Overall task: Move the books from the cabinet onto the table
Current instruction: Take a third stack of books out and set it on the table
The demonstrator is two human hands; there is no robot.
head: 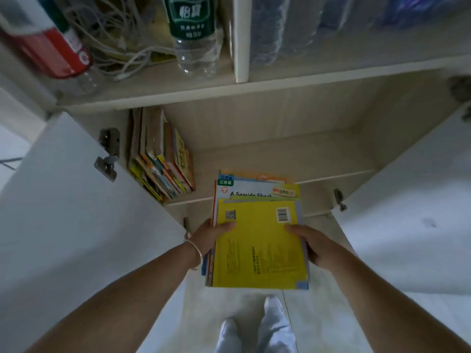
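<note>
So the person is standing right at the open cabinet (280,138) with a stack (257,235) of thin books held out in front, level and clear of the shelf, floor and shoes underneath. The left hand (206,238) has the stack's left edge, thumb laid flat on the yellow cover on top, the rest of the fingers tucked under where I can't see them. The right hand (311,244) does the same on the right edge, thumb pressed on top near the barcode, other fingers hidden below. Both are clamping the pile between thumb and fingers, a bracelet (195,248) on the left wrist. The stack is a bit fanned, with a blue-and-white cover and an orange one peeking out at the far end. As for progress, I'd say roughly midway at best: this batch is out of the cabinet but not on any table, and no table is even in view. There's a second bunch, the leaning books (160,154), standing tilted against the left wall of the lower shelf, so at least one more trip looks needed. Up on the top shelf there's a water bottle (195,34) and a tangle of cables (119,39), not part of the job.
</note>
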